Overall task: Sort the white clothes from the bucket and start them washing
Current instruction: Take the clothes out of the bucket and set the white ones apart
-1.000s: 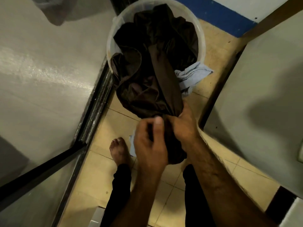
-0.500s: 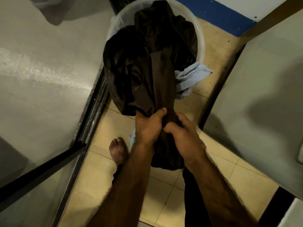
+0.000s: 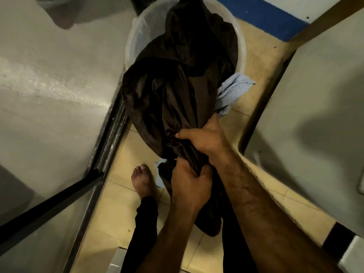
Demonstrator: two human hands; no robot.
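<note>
A translucent white bucket [image 3: 137,34] stands on the tiled floor ahead of me. A large dark brown cloth [image 3: 177,79] trails out of it over the near rim toward me. My right hand [image 3: 204,138] grips a bunched part of this cloth just below the bucket. My left hand [image 3: 189,186] is closed around the cloth lower down, close under the right hand. The cloth's tail hangs between my legs. A pale blue garment [image 3: 232,89] hangs over the bucket's right side, partly hidden by the dark cloth.
A grey wall or door with a black frame [image 3: 110,138] runs along the left. A grey appliance or panel [image 3: 315,115] fills the right. My bare foot [image 3: 141,180] rests on the beige tiles. A blue skirting band [image 3: 266,18] lies behind the bucket.
More of the dark cloth has come out of the bucket toward me. My right hand has shifted up to a higher grip and my left hand has dropped lower on the cloth.
</note>
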